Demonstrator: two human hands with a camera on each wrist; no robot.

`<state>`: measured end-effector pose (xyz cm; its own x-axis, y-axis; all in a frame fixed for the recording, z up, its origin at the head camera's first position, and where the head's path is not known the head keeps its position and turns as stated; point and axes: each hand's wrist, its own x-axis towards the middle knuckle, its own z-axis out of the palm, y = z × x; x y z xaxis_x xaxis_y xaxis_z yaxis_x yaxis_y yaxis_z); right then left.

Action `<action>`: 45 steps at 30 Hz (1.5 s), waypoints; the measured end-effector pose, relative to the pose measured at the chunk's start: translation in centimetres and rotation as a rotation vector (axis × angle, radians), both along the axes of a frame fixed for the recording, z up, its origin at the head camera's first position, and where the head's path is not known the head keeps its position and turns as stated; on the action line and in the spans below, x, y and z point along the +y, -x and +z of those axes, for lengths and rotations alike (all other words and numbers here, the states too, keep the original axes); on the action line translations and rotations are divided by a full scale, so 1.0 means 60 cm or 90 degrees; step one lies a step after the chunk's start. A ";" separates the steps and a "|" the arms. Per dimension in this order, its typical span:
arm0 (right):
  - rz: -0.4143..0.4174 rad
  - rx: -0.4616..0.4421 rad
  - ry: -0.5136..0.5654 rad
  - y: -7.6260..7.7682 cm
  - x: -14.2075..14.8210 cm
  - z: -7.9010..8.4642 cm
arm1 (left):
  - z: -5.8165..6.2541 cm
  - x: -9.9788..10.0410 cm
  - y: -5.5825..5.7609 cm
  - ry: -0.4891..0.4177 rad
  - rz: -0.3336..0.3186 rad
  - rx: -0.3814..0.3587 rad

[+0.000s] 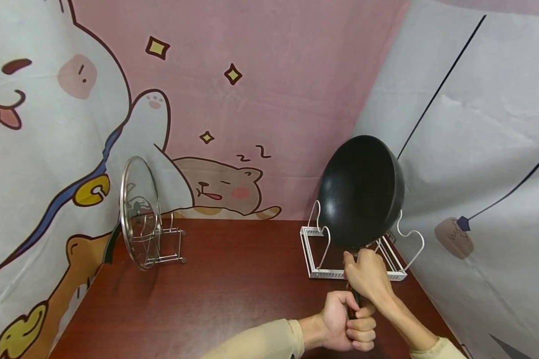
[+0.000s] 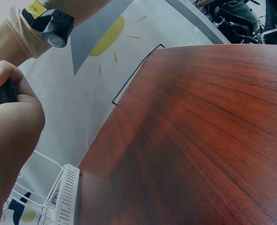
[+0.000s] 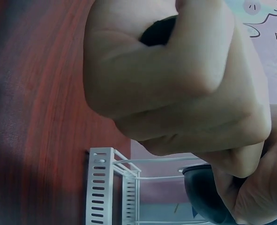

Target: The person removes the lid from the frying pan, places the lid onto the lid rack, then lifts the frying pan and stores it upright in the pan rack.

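Note:
A black wok (image 1: 359, 189) stands tilted up on its side at the right, its dark hollow facing left and toward me. Its lower edge overlaps the white rack (image 1: 315, 273), between the curved wire prongs. My right hand (image 1: 369, 275) grips the handle close to the pan. Nearer to me, my left hand (image 1: 347, 321) has its fingers wrapped round the lower handle (image 1: 357, 297). In the right wrist view the left fist (image 3: 175, 89) fills the middle, with the black handle end (image 3: 158, 32) poking out. Most of the handle is hidden by both hands.
At the left of the brown table (image 1: 233, 289), a glass lid (image 1: 139, 209) with a metal rim stands upright in a small wire rack (image 1: 172, 244). A printed cloth (image 1: 269, 99) hangs behind the table and along its sides.

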<state>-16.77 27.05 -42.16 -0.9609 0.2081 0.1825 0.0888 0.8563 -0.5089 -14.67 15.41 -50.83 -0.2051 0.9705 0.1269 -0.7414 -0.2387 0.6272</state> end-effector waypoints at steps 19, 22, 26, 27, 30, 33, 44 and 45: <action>0.016 0.004 -0.002 0.001 -0.004 -0.017 | -0.014 0.001 -0.001 0.030 0.012 0.007; 0.018 -0.001 0.002 0.002 -0.004 -0.019 | -0.016 0.000 -0.001 0.032 0.016 0.008; 0.019 -0.011 0.008 0.003 -0.004 -0.023 | -0.019 -0.001 -0.001 0.040 0.020 0.005; 0.018 -0.012 0.008 0.002 -0.004 -0.024 | -0.019 -0.002 -0.002 0.042 0.020 0.004; 0.017 -0.014 0.009 0.003 -0.004 -0.028 | -0.022 -0.003 -0.002 0.047 0.019 0.002; 0.015 -0.019 0.013 0.002 -0.005 -0.033 | -0.025 -0.005 -0.002 0.051 0.015 0.000; 0.021 -0.022 0.028 0.002 -0.010 -0.046 | -0.036 -0.011 -0.003 0.059 0.013 -0.004; 0.022 -0.022 0.028 0.003 -0.010 -0.047 | -0.037 -0.011 -0.003 0.060 0.013 -0.004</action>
